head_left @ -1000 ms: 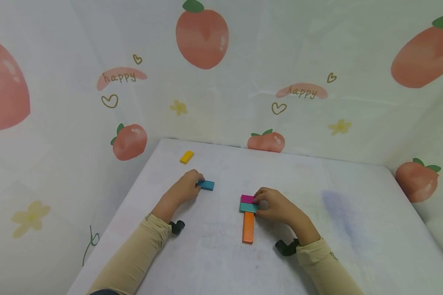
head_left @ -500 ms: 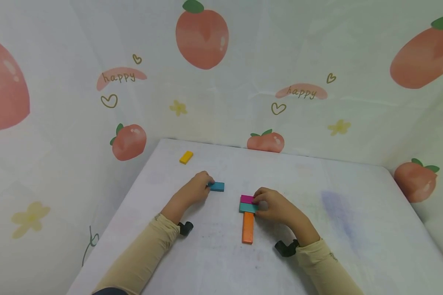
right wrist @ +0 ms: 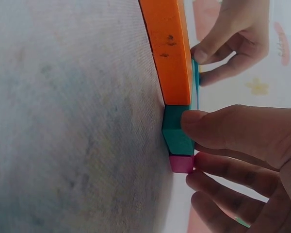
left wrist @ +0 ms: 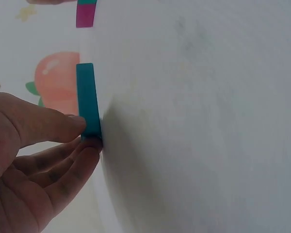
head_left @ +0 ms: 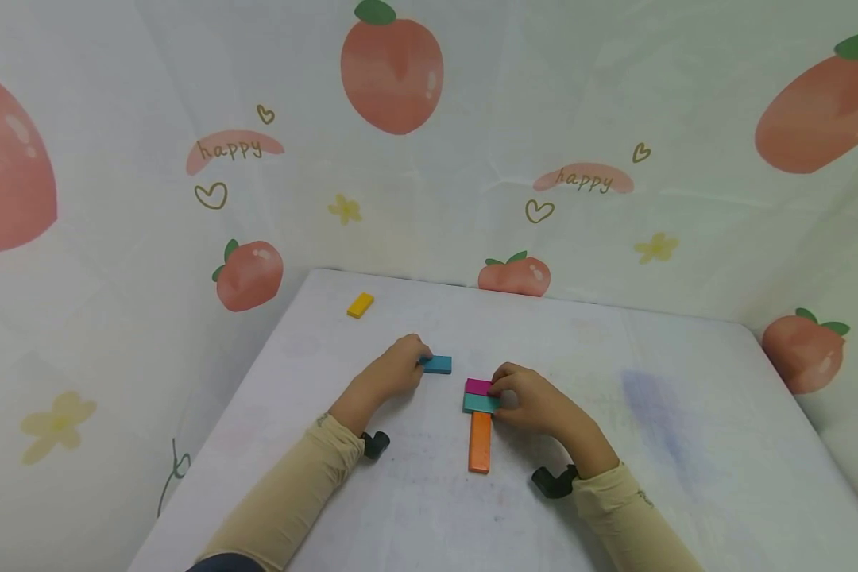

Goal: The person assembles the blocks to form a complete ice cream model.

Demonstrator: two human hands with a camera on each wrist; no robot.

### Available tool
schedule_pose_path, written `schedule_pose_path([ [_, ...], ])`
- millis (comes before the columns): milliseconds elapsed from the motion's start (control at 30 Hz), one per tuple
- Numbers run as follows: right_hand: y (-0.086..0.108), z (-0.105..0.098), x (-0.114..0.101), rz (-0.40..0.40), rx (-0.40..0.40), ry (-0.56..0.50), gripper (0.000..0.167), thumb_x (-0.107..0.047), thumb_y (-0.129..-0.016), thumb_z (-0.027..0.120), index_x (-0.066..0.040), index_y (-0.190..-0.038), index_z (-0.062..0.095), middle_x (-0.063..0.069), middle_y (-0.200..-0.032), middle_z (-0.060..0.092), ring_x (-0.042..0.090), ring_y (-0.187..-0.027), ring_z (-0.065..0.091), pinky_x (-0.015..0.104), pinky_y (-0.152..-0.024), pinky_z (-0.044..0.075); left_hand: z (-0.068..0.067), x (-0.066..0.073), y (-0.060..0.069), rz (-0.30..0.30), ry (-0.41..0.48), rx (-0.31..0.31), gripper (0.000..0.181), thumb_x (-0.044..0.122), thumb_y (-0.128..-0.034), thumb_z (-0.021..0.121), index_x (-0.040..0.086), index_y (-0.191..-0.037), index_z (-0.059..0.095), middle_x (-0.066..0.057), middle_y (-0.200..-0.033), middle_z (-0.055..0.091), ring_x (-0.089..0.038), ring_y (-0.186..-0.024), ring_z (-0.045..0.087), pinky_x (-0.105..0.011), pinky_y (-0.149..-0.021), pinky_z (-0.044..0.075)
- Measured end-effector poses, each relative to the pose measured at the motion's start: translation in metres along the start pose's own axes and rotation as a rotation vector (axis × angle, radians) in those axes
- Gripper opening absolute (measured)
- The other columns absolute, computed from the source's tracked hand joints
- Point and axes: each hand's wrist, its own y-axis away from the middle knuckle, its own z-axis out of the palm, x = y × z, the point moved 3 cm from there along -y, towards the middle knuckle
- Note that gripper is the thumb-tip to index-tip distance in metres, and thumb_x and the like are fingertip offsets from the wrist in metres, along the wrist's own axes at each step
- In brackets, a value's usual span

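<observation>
Now, blue block [head_left: 439, 365] farther right (slightly).

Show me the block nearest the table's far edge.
The yellow block: it lies alone, beyond the blue block that the left hand pinches and the magenta block, teal block and orange block.

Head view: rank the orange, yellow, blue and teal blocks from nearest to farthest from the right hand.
1. Teal block: touched by the right hand.
2. Orange block: adjoins the teal one, on the side toward the person.
3. Blue block: farther left, held by the left hand.
4. Yellow block: toward the table's far left corner.
</observation>
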Motion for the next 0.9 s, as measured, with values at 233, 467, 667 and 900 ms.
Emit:
schedule_pose_path([
  [233, -0.001, 0.001, 0.000, 0.001, 0.002, 0.004, 0.020, -0.009, -0.089, 0.083, -0.007, -0.109, 0.082, 0.004, -0.119, 0.069, 0.021, -0.111, 0.065, 0.044, -0.100, 0.060, 0.009, 0.009, -0.007, 0.028, -0.017, -0.006, 0.031, -0.006, -0.1008, 0.059, -0.007, -0.130, 0.071, -0.018, -0.124, 0.067, -0.029, -0.123, 0.065, -0.042, -0.110, 0.054],
  [467, -0.002, 0.001, 0.002, 0.001, 0.002, 0.007, 0.019, -0.010, -0.090, 0.083, -0.008, -0.109, 0.082, 0.004, -0.118, 0.069, 0.020, -0.110, 0.065, 0.044, -0.101, 0.060, 0.014, 0.019, -0.013, 0.014, -0.013, -0.031, 0.033, -0.005, -0.1020, 0.057, -0.006, -0.132, 0.070, -0.018, -0.127, 0.067, -0.028, -0.124, 0.064, -0.040, -0.112, 0.053],
  [667, -0.001, 0.002, 0.003, -0.020, 0.003, 0.018, 0.019, -0.010, -0.089, 0.083, -0.007, -0.109, 0.082, 0.005, -0.119, 0.069, 0.021, -0.111, 0.065, 0.044, -0.101, 0.060, 0.019, 0.025, -0.017, 0.023, -0.008, -0.039, 0.033, -0.006, -0.1015, 0.057, -0.006, -0.132, 0.070, -0.018, -0.127, 0.067, -0.027, -0.124, 0.064, -0.039, -0.112, 0.053],
  [900, 0.000, 0.001, 0.001, -0.034, 0.006, 0.028, 0.020, -0.010, -0.089, 0.083, -0.006, -0.109, 0.082, 0.005, -0.119, 0.070, 0.021, -0.110, 0.066, 0.044, -0.101, 0.060, 0.025, 0.032, -0.021, 0.040, -0.018, -0.063, 0.034, -0.005, -0.1015, 0.058, -0.004, -0.133, 0.070, -0.017, -0.128, 0.067, -0.026, -0.123, 0.065, -0.038, -0.111, 0.054],
])
